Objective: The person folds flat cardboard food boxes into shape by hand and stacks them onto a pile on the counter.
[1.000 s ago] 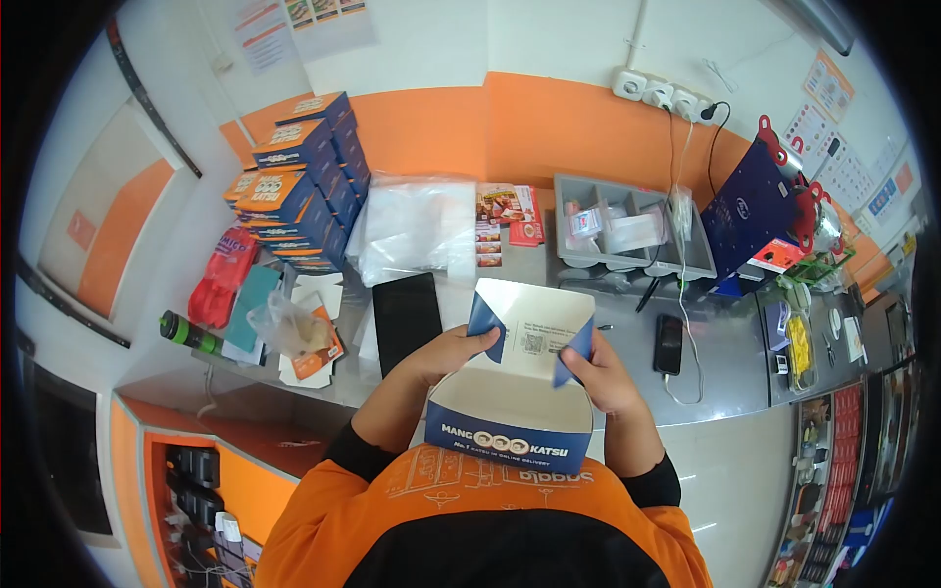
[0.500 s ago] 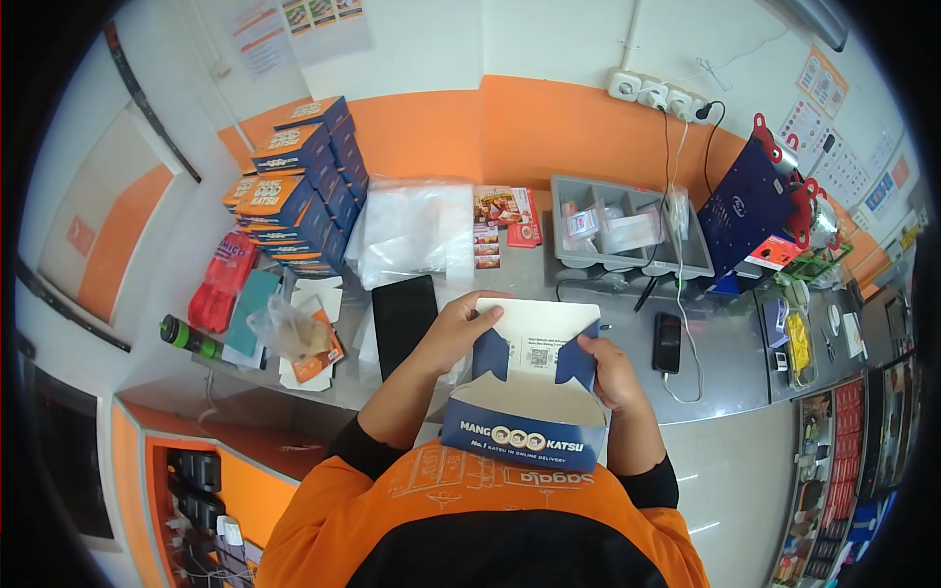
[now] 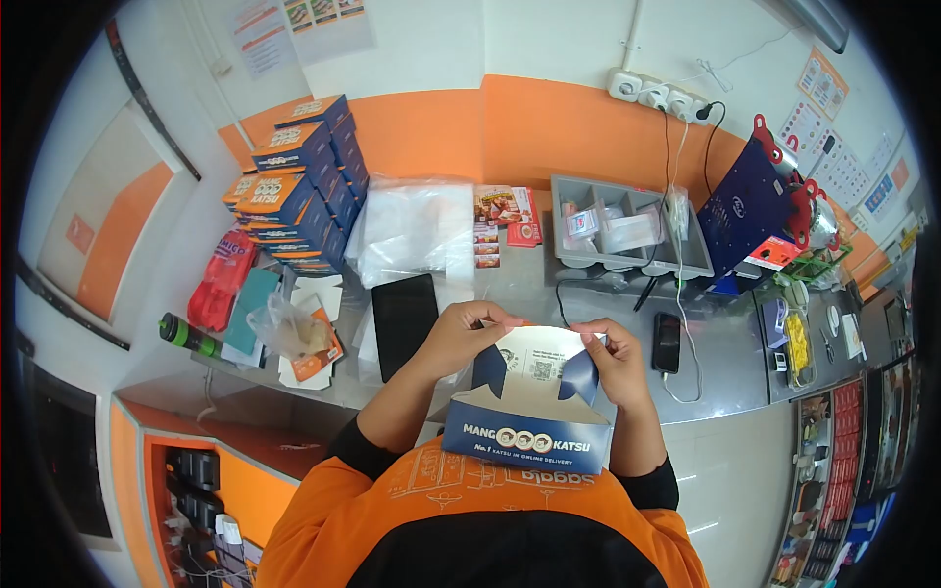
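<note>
A partly folded cardboard food box [image 3: 524,436], dark blue with a printed logo, rests against my body with its lid raised. The lid's white inner face shows printed text and a square code. My left hand [image 3: 477,333] pinches the lid's far edge near its left corner. At the right corner, my right hand [image 3: 610,355] grips the same edge between thumb and fingers. The blue side flaps stand between the lid and the box body. Beyond my left hand lies a black tablet [image 3: 404,323] on the counter.
Stacked folded boxes [image 3: 294,191] stand at the back left, beside clear plastic bags [image 3: 412,230]. A grey divided tray [image 3: 627,260] sits at the back right. A phone [image 3: 667,343] on a charging cable lies right of my hands. A green-capped bottle [image 3: 188,335] lies far left.
Both hands have moved to the lid's far edge, my right hand shifting up from its side. The lid's edge has come down and curved toward me.
</note>
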The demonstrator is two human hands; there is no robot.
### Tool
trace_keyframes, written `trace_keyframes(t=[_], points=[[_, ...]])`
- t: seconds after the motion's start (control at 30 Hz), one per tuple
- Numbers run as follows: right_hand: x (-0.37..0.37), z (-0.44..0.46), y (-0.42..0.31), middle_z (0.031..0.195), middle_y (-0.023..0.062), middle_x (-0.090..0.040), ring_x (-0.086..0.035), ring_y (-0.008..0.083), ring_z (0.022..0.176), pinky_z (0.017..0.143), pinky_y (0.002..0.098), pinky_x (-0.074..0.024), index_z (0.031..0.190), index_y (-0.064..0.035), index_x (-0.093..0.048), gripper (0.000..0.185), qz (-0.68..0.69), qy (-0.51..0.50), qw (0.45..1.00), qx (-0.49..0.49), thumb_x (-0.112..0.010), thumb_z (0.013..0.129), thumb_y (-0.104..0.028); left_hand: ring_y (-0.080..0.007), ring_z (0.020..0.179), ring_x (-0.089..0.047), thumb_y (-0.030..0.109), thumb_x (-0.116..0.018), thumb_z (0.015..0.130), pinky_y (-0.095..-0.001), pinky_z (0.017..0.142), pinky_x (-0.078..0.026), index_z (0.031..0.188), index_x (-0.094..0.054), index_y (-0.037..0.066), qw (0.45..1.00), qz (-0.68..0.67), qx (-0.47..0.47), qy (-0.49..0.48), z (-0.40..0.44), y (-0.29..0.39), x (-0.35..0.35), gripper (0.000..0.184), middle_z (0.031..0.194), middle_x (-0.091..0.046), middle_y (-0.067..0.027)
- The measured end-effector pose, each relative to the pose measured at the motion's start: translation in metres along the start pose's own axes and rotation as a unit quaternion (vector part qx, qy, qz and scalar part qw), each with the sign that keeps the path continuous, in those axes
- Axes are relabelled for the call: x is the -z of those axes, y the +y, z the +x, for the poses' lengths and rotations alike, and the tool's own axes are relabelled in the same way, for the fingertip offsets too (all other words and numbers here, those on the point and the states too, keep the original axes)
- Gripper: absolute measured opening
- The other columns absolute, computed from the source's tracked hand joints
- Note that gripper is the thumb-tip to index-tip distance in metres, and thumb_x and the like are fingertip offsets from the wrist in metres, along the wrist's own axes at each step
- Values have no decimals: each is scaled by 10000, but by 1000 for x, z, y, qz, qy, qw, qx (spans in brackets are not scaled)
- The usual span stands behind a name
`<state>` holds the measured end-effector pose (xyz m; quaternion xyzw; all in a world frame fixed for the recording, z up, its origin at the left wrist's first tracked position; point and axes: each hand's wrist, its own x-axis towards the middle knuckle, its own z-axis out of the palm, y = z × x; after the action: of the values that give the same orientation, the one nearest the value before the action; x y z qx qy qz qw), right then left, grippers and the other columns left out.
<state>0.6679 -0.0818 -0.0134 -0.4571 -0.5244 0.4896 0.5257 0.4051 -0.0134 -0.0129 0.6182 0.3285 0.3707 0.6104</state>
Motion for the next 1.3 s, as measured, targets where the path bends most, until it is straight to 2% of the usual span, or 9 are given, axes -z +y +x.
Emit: trace_keyframes(t=[0.27, 0.47, 0.57, 0.67, 0.87, 1.03, 1.07, 1.17, 1.3], points=[[-3, -6, -13, 922, 46, -716, -623, 67, 815, 718, 219, -481, 1001, -18, -626, 49, -3, 4, 999, -50, -645, 976, -55, -172, 980, -706, -40, -615, 916, -265, 872, -553, 949, -728, -20, 997, 41, -54, -25, -8, 10, -8, 119, 1106, -750, -156], [-7, 7, -18, 927, 64, -714, -636, 77, 835, 724, 217, -482, 1163, -49, -555, 247, -14, 42, 998, -46, -656, 945, 7, -189, 1011, -688, -7, -565, 942, -300, 911, -536, 1192, -660, -4, 998, 14, -48, -33, 6, 11, -9, 267, 1240, -694, -156], [4, 24, -16, 1029, 121, -711, -644, 113, 916, 776, 249, -506, 1213, -52, -547, 298, 0, 26, 998, -55, -658, 942, 1, -194, 1020, -677, 15, -540, 957, -319, 922, -522, 1293, -600, 2, 989, 149, -7, 9, 15, 1, 3, 341, 1236, -679, -133], [16, 32, 6, 1075, 140, -699, -649, 155, 937, 802, 260, -510, 1285, -67, -518, 381, -64, -26, 998, 6, -637, 934, 22, -194, 1001, -678, 26, -552, 968, -324, 909, -520, 1243, -642, 17, 976, 213, 47, 17, 25, -7, 13, 289, 1160, -695, -107], [50, 22, 93, 1180, 122, -697, -682, 293, 1040, 922, 349, -528, 1177, -56, -653, 322, -293, -39, 952, -80, -600, 888, 75, -223, 1106, -664, 45, -591, 965, -316, 987, -501, 1255, -680, 59, 982, 181, 47, 9, 16, -122, 26, 304, 1237, -685, -135], [53, -33, 161, 1406, 187, -587, -502, 402, 1349, 1117, 410, -402, 1171, -83, -725, 391, -247, -78, 963, 69, -584, 836, 60, -342, 1438, -421, 71, -651, 925, -330, 1108, -430, 1354, -652, 257, 964, 246, 28, -98, -42, -180, 27, 468, 1566, -431, -156], [51, -44, 165, 1454, 210, -549, -449, 411, 1407, 1150, 417, -369, 1192, -90, -727, 414, -246, -87, 962, 84, -572, 833, 46, -405, 1505, -268, 123, -670, 929, -359, 1157, -372, 1418, -595, 238, 955, 271, 45, -113, -54, -171, 20, 508, 1619, -305, -219], [55, -66, 193, 1547, 256, -421, -327, 403, 1486, 1202, 424, -278, 1229, -95, -716, 423, -147, -87, 985, 21, -531, 856, -20, -449, 1507, -233, 165, -692, 923, -390, 1190, -307, 1407, -600, 162, 983, 128, 103, -85, -74, -175, 3, 493, 1615, -233, -305], [47, -80, 214, 1601, 278, -310, -255, 381, 1522, 1216, 415, -238, 1225, -75, -709, 380, -23, -104, 993, -58, -514, 899, -77, -437, 1513, -218, 208, -718, 914, -413, 1191, -290, 1486, -437, 66, 967, 221, 121, -39, -75, -209, 3, 653, 1617, -157, -343]])
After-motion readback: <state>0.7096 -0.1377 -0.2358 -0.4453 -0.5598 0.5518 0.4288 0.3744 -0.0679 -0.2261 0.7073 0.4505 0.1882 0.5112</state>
